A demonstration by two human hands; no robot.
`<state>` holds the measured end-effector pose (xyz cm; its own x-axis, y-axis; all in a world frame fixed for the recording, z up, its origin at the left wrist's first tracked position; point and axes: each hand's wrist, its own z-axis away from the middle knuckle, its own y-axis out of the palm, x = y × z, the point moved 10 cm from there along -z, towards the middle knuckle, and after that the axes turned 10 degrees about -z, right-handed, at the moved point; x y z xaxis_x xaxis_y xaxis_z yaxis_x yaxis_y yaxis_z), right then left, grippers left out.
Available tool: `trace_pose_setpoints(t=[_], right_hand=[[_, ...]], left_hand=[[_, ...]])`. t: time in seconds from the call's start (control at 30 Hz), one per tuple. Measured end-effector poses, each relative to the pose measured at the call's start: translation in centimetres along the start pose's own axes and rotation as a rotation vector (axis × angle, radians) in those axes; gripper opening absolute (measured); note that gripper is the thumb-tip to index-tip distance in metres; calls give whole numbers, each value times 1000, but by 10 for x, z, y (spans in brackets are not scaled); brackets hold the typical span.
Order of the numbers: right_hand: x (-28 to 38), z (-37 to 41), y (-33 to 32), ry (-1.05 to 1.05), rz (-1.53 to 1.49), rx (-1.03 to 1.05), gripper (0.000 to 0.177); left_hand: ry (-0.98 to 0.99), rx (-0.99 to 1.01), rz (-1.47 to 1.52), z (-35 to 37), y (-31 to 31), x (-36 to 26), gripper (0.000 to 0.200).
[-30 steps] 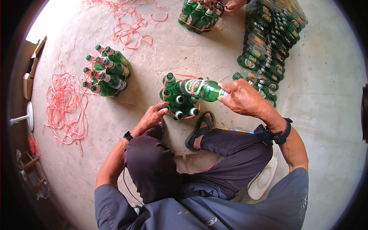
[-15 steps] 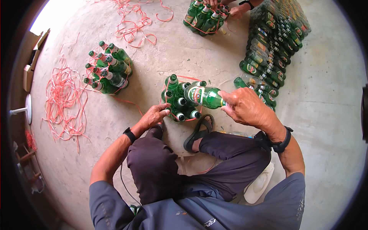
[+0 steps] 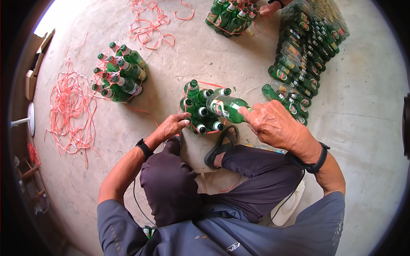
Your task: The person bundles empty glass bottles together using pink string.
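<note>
1. Concrete floor [image 3: 222, 51] fills the view; the person sits on it with knees drawn up and one sandal [image 3: 222, 145] planted just below the work.
2. Green bottles lie in a long stack [image 3: 307, 47] to the right, necks all one way, well within the right arm's reach.
3. Loose red string [image 3: 70, 111] sprawls in a heap at the left. Near it stands a tied bundle [image 3: 119, 72] of bottles, well apart from both hands.
4. At the top edge a co-worker's hand [image 3: 271, 9] rests by another bundle [image 3: 228, 19].
5. Straight ahead stands the open cluster [image 3: 198, 113] of upright bottles, with a red loop [image 3: 209, 84] slack around it.
6. One bottle [image 3: 224, 107] hangs tilted over the cluster's right side, base towards it, touching or nearly touching its neighbours.
7. Right hand [image 3: 273, 126] is clenched around that bottle's neck.
8. Left hand [image 3: 171, 127] has bent fingers pressed to the cluster's near-left edge — whether they pinch the loop I cannot tell.
9. By my reading, the step in hand is seating this bottle among the others. That calls for swinging it upright, base down into a gap inside the loop — with the left hand bracing so nothing topples.
</note>
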<state>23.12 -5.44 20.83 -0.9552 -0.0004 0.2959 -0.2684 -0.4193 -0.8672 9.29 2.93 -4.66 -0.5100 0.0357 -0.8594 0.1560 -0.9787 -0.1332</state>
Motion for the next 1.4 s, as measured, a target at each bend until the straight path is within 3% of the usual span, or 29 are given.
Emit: trace_pose_setpoints(t=[0.07, 0.4, 0.5, 0.63, 0.73, 0.8, 0.9, 1.0, 1.4], right_hand=[[15, 3, -5, -117, 61, -82, 20], [33, 11, 14, -220, 302, -72, 32], [40, 14, 20, -256, 437, -98, 40], [48, 15, 27, -277, 535, -81, 40], [47, 15, 28, -298, 548, -64, 40], [53, 18, 23, -376, 581, -138, 26], [54, 18, 21, -368, 595, -103, 24], [59, 17, 17, -378, 628, -134, 20], [39, 7, 7, -296, 321, -112, 16]], left_hand=[[-3, 4, 5, -1, 0, 0, 44], [-44, 38, -36, 1, 1, 0, 47], [24, -12, 1, -3, -1, 1, 45], [-50, 40, -25, 1, 1, -3, 47], [-79, 54, -9, 0, 2, -2, 47], [-95, 65, 1, 1, 3, -3, 48], [-113, 73, 10, 2, 3, -3, 47], [-43, 30, -8, -1, 3, 0, 47], [-137, 69, 80, 1, 5, 5, 46]])
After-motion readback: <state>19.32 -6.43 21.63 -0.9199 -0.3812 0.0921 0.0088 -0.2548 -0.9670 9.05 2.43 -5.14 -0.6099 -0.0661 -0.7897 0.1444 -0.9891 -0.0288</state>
